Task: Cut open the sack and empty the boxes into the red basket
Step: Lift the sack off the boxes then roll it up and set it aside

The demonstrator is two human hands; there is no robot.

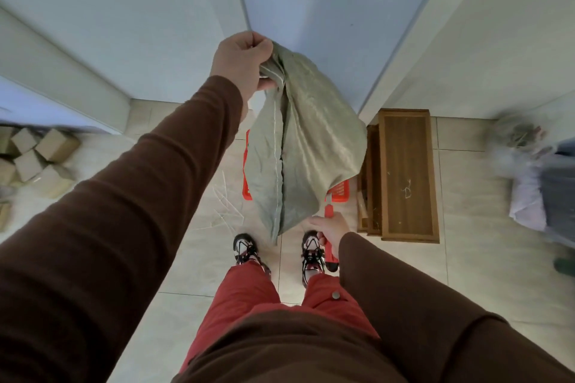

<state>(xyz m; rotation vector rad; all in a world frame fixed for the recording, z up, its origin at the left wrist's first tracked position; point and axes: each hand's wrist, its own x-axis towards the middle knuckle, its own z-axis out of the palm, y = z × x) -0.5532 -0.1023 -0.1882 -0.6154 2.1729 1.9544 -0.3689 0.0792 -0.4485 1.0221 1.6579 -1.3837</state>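
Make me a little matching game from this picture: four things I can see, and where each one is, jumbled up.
Things:
1. sack
2. red cutter
3. red basket
4. cardboard boxes

Places:
A. piled on the floor at far left
B. on the floor, mostly hidden behind the hanging cloth
C. gripped in the right hand
D. held up by the left hand

Pairs: 1-D, 2-C, 3-B, 4-A

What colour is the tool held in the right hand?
Red-orange, a utility knife by the look of it, gripped in the right hand; seen in the head view.
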